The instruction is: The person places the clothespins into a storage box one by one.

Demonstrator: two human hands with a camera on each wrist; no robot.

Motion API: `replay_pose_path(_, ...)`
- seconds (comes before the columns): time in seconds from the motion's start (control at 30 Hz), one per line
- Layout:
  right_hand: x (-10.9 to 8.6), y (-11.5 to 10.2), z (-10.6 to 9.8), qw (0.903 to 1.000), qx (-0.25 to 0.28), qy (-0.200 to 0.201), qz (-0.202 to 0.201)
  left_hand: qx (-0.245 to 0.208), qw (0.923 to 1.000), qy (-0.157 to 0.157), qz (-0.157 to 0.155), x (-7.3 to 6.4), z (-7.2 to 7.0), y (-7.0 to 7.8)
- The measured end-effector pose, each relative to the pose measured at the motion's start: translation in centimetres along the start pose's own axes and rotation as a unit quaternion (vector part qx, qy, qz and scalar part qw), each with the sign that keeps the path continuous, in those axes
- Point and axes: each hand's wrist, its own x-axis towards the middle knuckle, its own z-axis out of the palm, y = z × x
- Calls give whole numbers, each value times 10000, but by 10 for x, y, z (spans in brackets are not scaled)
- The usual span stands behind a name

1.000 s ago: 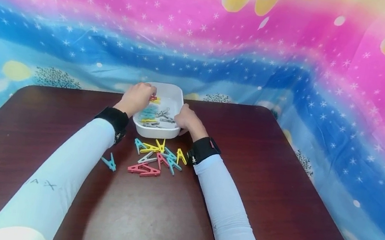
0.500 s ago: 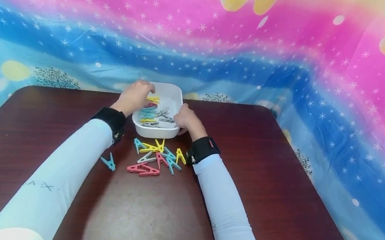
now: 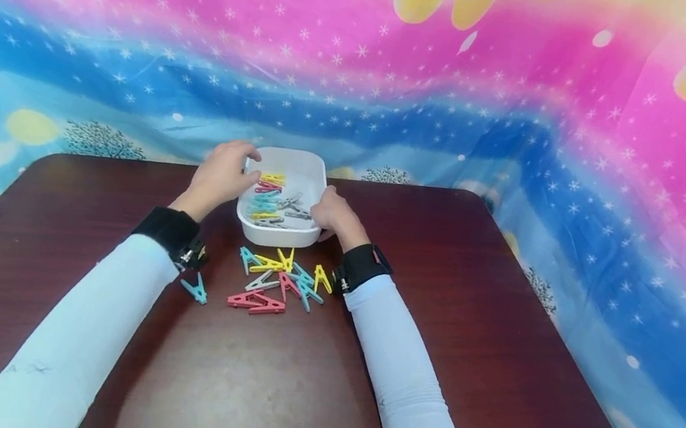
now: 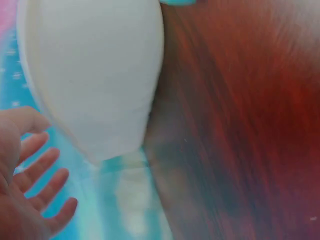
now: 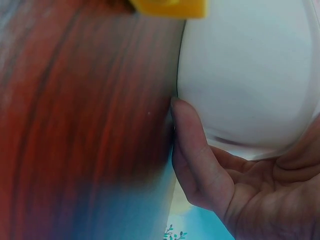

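Head view: we've got a white plastic box with rounded corners (image 3: 276,238) near the far edge of the dark brown wood-grain worktop (image 3: 468,314). Inside, along its left wall, yellow, red and teal plastic pegs (image 3: 265,202) lie side by side in colour bands; order looks deliberate. Grey pegs (image 3: 298,215) sit looser toward front and right. In front of the box: a jumbled pile of teal, yellow, pink-red and off-white pegs (image 3: 267,308), probably kept close for a short reach, plus one stray teal peg (image 3: 201,294) off to the left. Left hand (image 3: 219,172) is at the box's left rim, thumb and forefinger apart; we see nothing in that grip. Right hand (image 3: 335,213) grips the right wall, we'd judge to stop the box sliding. Left wrist view: fingers spread beside the wall, palm bare; thumb close to the rim, contact we can't confirm. Box end overlaps the worktop edge from this angle, overhang unclear. Right wrist view: fingers bent against the box's outside, one fingertip low by the worktop; we can't tell if any reach under the base. Blurred yellow piece (image 5: 172,7) up top, likely a peg.
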Motion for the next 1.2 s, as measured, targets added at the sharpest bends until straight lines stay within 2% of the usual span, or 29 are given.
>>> replay_pose_path(0.13,1,-1,1,10000,28,20,-42,-219,9987,277,-358,-22,-14,5)
replay_pose_path(0.2,2,-1,1,10000,19,17,-19,-288,9980,296,-478,-33,-23,8)
replay_pose_path(0.3,2,-1,1,10000,0,20,4,-305,9983,198,-447,-48,-37,10)
replay_pose_path(0.4,2,-2,1,10000,0,-10,-9,-347,9987,-140,-349,-60,-51,13)
replay_pose_path(0.57,1,-3,-1,10000,34,8,-43,-174,9936,-1106,-158,-79,-68,24)
replay_pose_path(0.63,1,-4,-2,10000,49,46,-56,-2,9880,-1546,-11,-86,-72,29)
replay_pose_path(0.7,1,-4,-3,9999,49,79,-62,196,9792,-2015,102,-92,-74,34)
replay_pose_path(0.83,1,-3,-4,9999,70,47,-60,510,9514,-3036,-10,-103,-73,40)
replay_pose_path(0.93,1,-2,-3,10000,57,76,-30,752,9287,-3630,-119,-108,-65,42)
replay_pose_path(1.0,1,-1,-3,9999,35,118,-7,890,9189,-3840,-167,-110,-58,42)
replay_pose_path(1.07,0,-1,-3,9999,11,128,15,1054,9130,-3935,-207,-112,-50,40)
replay_pose_path(1.13,-1,0,-2,9999,-9,103,32,1138,9100,-3978,-277,-114,-44,38)
replay_pose_path(1.2,-2,0,-1,10000,-4,71,36,1159,9105,-3951,-377,-115,-38,35)
